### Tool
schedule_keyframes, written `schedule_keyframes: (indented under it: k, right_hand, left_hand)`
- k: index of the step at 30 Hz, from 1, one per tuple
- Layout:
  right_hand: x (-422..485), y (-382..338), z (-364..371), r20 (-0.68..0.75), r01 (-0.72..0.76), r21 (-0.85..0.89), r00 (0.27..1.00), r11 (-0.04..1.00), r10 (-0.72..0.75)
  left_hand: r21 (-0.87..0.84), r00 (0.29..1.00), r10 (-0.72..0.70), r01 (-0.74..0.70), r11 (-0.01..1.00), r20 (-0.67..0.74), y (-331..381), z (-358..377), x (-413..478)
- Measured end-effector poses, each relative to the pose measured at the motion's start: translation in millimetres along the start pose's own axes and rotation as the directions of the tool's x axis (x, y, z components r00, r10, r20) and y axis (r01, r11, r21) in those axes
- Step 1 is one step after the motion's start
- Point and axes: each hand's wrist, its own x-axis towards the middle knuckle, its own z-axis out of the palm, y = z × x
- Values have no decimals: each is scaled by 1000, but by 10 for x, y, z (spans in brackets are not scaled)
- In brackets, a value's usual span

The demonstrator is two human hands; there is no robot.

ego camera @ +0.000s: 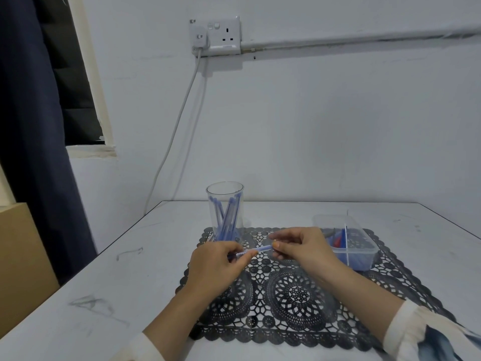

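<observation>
1. We see the left hand point(213, 264) pinching one end of a blue pen point(256, 250), held level above the black lace mat point(299, 308).
2. The right hand point(299, 247) pinches the pen's other end.
3. Both pen tips are hidden by the fingers.

Home room, curtain point(39, 126), lace mat point(299, 295), wall socket point(223, 35)
</observation>
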Motion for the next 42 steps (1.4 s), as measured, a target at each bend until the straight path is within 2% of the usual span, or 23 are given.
schedule_keyframes:
  k: [9, 15, 19, 24, 28, 34, 38, 42]
  right_hand:
    - [-3, -8, -4, 5, 151, -45, 988, 987, -151]
    - [-11, -5, 19, 21, 168, -76, 986, 983, -166]
    - [-13, -4, 5, 42, 162, -112, 987, 980, -158]
    - [4, -9, -1, 82, 146, -29, 986, 989, -143]
    - [2, 48, -18, 126, 260, -180, 962, 949, -240]
    - [2, 103, -17, 139, 438, -428, 896, 791, -421]
    - [-8, 87, -16, 131, 411, -444, 909, 796, -396]
    - [6, 97, -38, 157, 402, -357, 916, 843, -370]
  left_hand:
    - [-167, 999, -48, 48, 985, 6, -15, 34, 10]
    - [-115, 997, 52, -59, 992, -64, -2, 19, 3]
    - [-43, 990, 128, -130, 990, -53, 18, 10, -10]
    - [-42, 992, 103, -107, 993, -79, 16, -29, 7]
    - [-94, 993, 64, -73, 993, -99, 4, -65, 27]
    - [-172, 985, 126, -144, 974, -114, -7, -30, 6]
    - [-164, 977, 167, -187, 969, -130, -6, -11, 4]
    - [-166, 983, 146, -164, 972, -111, 2, -28, 17]
